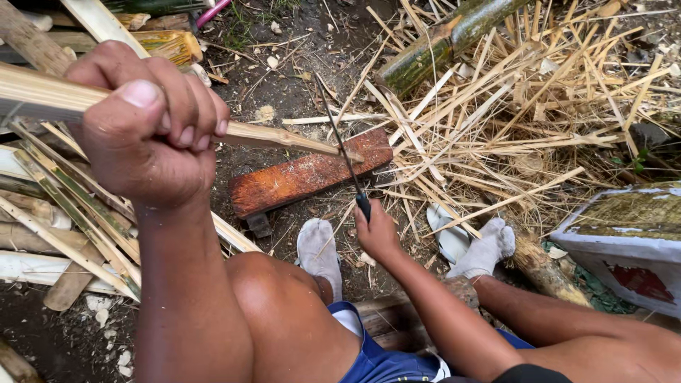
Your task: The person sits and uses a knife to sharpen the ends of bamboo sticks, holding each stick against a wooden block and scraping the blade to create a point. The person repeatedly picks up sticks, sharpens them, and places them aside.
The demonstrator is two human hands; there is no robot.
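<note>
Two hands are working: the left hand (149, 128) is gripping a bamboo strip (284, 138) tightly, its tip resting on a wooden block (298, 181), the right hand (376, 230) is clenching a knife (344, 152). Bamboo seems light, stiff, splintery; holding mid-length looks safest.

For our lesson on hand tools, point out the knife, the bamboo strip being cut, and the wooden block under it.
knife (343, 152), head view, middle of blade.
bamboo strip (284, 137), head view, bare shaft beyond left fist.
wooden block (298, 181), head view, reddish top face.
</note>
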